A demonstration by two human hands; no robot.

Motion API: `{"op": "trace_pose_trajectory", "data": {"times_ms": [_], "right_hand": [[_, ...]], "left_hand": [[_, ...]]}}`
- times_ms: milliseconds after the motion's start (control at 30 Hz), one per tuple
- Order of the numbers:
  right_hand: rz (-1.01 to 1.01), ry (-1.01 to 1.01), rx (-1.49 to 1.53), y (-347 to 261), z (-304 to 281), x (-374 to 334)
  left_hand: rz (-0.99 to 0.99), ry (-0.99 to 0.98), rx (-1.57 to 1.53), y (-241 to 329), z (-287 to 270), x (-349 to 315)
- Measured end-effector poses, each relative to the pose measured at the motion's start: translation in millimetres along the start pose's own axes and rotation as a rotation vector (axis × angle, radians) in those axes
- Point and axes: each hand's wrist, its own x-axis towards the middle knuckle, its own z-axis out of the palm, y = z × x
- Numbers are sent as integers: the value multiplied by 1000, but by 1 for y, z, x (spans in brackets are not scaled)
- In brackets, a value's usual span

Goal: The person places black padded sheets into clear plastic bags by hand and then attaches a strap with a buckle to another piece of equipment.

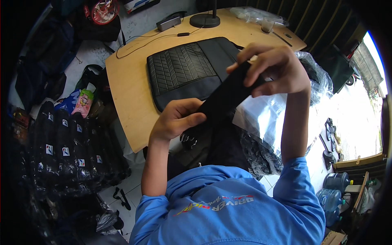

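Both my hands hold a flat black piece (224,96), broad like a strap or slim pouch, tilted up to the right above my lap. My left hand (175,118) grips its lower end, thumb on top. At the upper end, my right hand (279,69) pinches it, fingers bent around the edge and slightly blurred. Behind it on the wooden table (126,98) lies a black padded bag-like article (183,67) with a chevron-stitched panel. Its right side is partly hidden by my right hand and the held piece.
Clear plastic wrapping (265,118) covers dark goods at the table's right. At the back stand a lamp base (204,20), a grey box (168,24) with a cable, and a cup (267,26). Wrapped black packages (65,143) are stacked left; water jugs (328,200) stand lower right.
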Motion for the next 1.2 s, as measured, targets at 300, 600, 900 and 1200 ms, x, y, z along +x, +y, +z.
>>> {"op": "trace_pose_trajectory", "data": {"times_ms": [300, 600, 900, 1200], "right_hand": [[459, 878, 996, 72, 143, -138], [694, 1164, 1365, 28, 225, -102], [711, 947, 1352, 20, 175, -92], [690, 761, 1418, 17, 161, -90]], "left_hand": [[-264, 140, 35, -44, 49, 37], [-279, 60, 656, -80, 64, 22], [128, 268, 1657, -32, -11, 23], [339, 123, 1451, -41, -36, 26]]}}
